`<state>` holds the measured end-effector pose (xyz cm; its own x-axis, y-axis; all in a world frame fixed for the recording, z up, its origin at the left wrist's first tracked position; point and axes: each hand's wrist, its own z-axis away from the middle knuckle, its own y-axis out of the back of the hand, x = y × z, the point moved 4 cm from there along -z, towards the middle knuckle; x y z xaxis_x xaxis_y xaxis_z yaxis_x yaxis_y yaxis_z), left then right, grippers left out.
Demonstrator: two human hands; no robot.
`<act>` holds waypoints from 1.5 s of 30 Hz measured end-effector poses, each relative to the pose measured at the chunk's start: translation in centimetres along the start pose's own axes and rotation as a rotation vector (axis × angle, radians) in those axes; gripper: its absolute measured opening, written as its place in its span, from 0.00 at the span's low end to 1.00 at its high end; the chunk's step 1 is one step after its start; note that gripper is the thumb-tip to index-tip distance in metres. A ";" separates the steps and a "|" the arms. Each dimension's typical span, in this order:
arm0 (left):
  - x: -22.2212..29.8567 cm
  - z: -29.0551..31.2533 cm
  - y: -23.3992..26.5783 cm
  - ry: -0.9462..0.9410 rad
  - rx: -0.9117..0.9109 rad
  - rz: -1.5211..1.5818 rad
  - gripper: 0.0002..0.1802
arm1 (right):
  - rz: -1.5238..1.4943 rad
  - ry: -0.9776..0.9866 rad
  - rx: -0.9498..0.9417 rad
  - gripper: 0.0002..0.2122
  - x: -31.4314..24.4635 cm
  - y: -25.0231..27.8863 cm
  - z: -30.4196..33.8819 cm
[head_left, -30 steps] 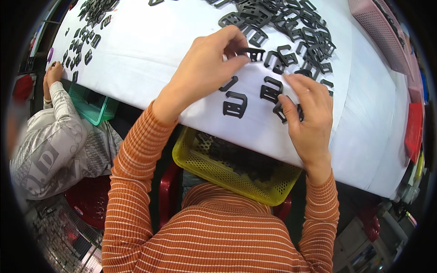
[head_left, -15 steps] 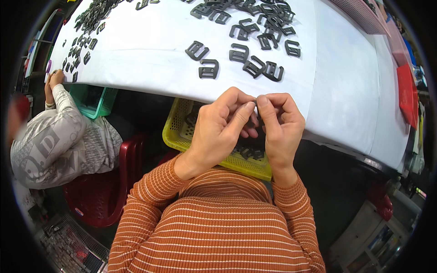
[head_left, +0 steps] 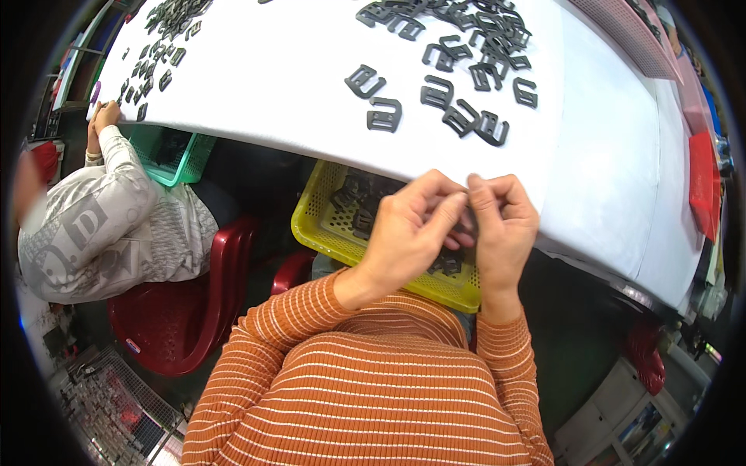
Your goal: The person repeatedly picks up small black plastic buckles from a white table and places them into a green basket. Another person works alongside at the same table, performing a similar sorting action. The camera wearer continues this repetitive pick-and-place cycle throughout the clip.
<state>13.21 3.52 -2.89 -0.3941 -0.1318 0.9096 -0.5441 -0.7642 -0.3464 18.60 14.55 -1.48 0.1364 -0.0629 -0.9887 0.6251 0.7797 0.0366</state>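
My left hand (head_left: 417, 234) and my right hand (head_left: 503, 229) meet just off the near edge of the table, above a yellow basket (head_left: 308, 221). Both are closed, thumbs and index fingers pinched together fingertip to fingertip. Whatever sits between them is small, dark and mostly hidden by the fingers. Beyond the hands, black plastic buckles with an open side lie on the white tabletop; the nearest are one buckle (head_left: 384, 115) and another (head_left: 490, 128). More black buckles (head_left: 364, 220) lie in the basket, partly covered by my left hand and forearm.
A large buckle pile (head_left: 497, 35) spreads at the far side, another at far left. A co-worker (head_left: 116, 210) sits left on a red chair (head_left: 221, 287), beside a green basket (head_left: 186, 163). A pink basket (head_left: 625, 39) and red bin (head_left: 703, 186) stand along the right.
The view has shifted, so the table and baskets appear further right and lower or higher in places. My hands stay pinched together, with the fingers slightly blurred.
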 end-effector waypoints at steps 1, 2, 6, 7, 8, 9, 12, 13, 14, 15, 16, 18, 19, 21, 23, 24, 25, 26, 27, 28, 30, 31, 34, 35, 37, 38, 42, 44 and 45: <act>0.3 -0.2 -0.2 -0.014 -0.013 -0.079 0.06 | 0.040 0.010 0.037 0.06 0.0 0.5 -0.6; 1.2 -0.7 0.2 -0.045 -0.020 -0.235 0.08 | 0.166 0.087 0.119 0.08 -0.3 1.3 -1.7; 4.1 -2.9 4.6 -0.406 0.210 -0.735 0.11 | 0.494 0.188 0.297 0.10 -0.4 6.0 -5.8; 4.7 -3.8 6.2 -0.499 0.299 -0.848 0.12 | 0.601 0.288 0.306 0.09 -0.2 6.5 -6.3; 5.3 -4.5 7.7 -0.549 0.346 -0.941 0.13 | 0.706 0.388 0.309 0.09 0.0 6.8 -6.7; 5.7 -5.1 9.0 -0.597 0.396 -1.035 0.14 | 0.810 0.487 0.308 0.09 0.0 6.8 -7.0; 5.0 -6.9 11.6 -0.638 0.391 -1.142 0.20 | 0.966 0.541 0.246 0.10 0.1 5.1 -6.7; 4.6 -7.2 11.4 -0.607 0.359 -1.199 0.22 | 1.000 0.572 0.213 0.10 0.1 4.5 -6.5; 4.1 -7.6 10.9 -0.577 0.327 -1.255 0.24 | 0.981 0.571 0.125 0.11 0.1 3.9 -6.2; 3.7 -8.1 10.3 -0.552 0.290 -1.306 0.26 | 0.917 0.587 0.099 0.11 0.2 3.3 -6.2; 3.6 -8.5 9.8 -0.522 0.224 -1.258 0.30 | 0.853 0.603 0.072 0.12 0.3 2.7 -6.3; 3.6 -9.5 8.4 -0.568 0.150 -1.307 0.30 | 0.819 0.613 0.068 0.15 0.1 2.0 -7.3; 3.6 -9.8 7.7 -0.591 0.117 -1.333 0.30 | 0.877 0.652 0.069 0.16 -0.3 1.7 -8.1; 3.4 -9.8 6.6 -0.614 -0.046 -1.330 0.25 | 0.989 0.730 0.071 0.18 -1.1 1.1 -9.9; 3.6 -9.6 5.8 -0.585 -0.222 -1.147 0.22 | 1.091 0.807 0.013 0.17 -2.0 0.6 -11.3; 4.3 -9.6 5.7 -0.640 -0.158 -1.083 0.16 | 1.152 0.867 -0.033 0.17 -2.6 0.4 -11.9; 4.7 -10.1 5.9 -0.643 -0.126 -1.060 0.16 | 1.214 0.927 -0.079 0.17 -2.8 0.2 -12.5; 5.1 -11.0 6.2 -0.646 -0.093 -1.037 0.15 | 1.243 0.954 -0.119 0.14 -2.6 0.1 -13.0; 5.5 -12.0 6.4 -0.649 -0.060 -1.011 0.15 | 1.245 1.010 -0.128 0.13 -2.7 0.1 -13.2; 5.9 -12.9 6.3 -0.752 -0.055 -1.067 0.14 | 1.246 1.067 -0.137 0.11 -2.7 0.0 -13.3; 6.5 -13.8 5.7 -0.795 -0.070 -1.197 0.13 | 1.256 1.127 -0.109 0.07 -3.2 0.1 -13.1; 6.5 -14.2 5.5 -0.815 -0.077 -1.260 0.13 | 1.184 0.975 -0.128 0.06 -3.4 0.5 -12.9; 6.3 -14.2 5.4 -0.866 -0.124 -1.323 0.08 | 0.991 0.533 -0.234 0.06 -3.9 2.6 -11.8; 6.3 -14.2 5.6 -0.850 -0.162 -1.337 0.07 | 1.005 0.597 -0.199 0.06 -3.7 2.8 -12.2; 6.5 -14.5 5.4 -0.900 -0.129 -1.314 0.07 | 1.039 0.718 -0.114 0.07 -3.4 3.3 -12.9; 6.6 -15.2 5.0 -0.923 -0.121 -1.303 0.08 | 1.073 0.807 -0.091 0.10 -3.5 3.0 -13.7; 6.3 -17.7 3.6 -1.077 -0.127 -1.354 0.12 | 1.205 0.997 -0.092 0.12 -3.7 1.1 -15.4; 6.3 -18.1 3.5 -1.098 -0.146 -1.392 0.14 | 1.291 1.002 -0.086 0.12 -3.7 1.0 -15.3; 6.3 -18.4 3.5 -1.088 -0.163 -1.383 0.14 | 1.339 1.003 -0.081 0.12 -3.5 1.2 -15.3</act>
<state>-4.76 11.68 -2.63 0.9649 0.1232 0.2320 -0.1097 -0.6136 0.7820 7.14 25.26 -0.17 -0.0277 0.9990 0.0355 0.4386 -0.0198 0.8985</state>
